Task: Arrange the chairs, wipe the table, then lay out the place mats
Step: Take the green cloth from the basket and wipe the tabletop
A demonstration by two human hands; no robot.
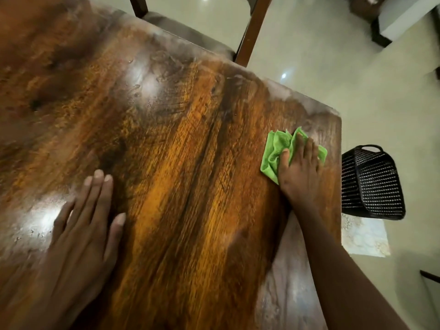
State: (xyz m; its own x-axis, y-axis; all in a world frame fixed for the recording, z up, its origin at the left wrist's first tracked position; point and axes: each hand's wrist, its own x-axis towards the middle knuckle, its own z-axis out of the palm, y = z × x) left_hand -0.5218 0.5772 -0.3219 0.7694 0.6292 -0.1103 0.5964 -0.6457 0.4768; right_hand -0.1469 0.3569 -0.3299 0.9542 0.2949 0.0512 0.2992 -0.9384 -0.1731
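- Hands: two, both bare, both on one wooden table (190,163).
- Left hand (81,225) lies flat on the near left of the tabletop, fingers straight and close together, thumb a little apart, holding nothing.
- Right hand (301,172) presses down on one green cloth (277,148) near the table's right edge, close to the far right corner; fingers spread over the cloth, thumb resting on its left part.
- Cloth is bright green with a fine woven, nubby texture, bunched into soft folds, sticking out to the left of and beyond the fingers.
- Tabletop is glossy brown-orange wood with strong dark grain streaks; a pale dull film runs along its far and right edges, and two bright patches of glare lie on the left half. The far right corner is rounded.
- One chair (247,36) shows at the far edge: brown wooden frame and a grey padded seat tucked partly under the table.
- One black basket (371,184), woven mesh with a loop handle, stands on the pale glossy floor (333,67) right of the table.
- One flat, pale patterned mat (364,236) lies just in front of the basket; its material is unclear.
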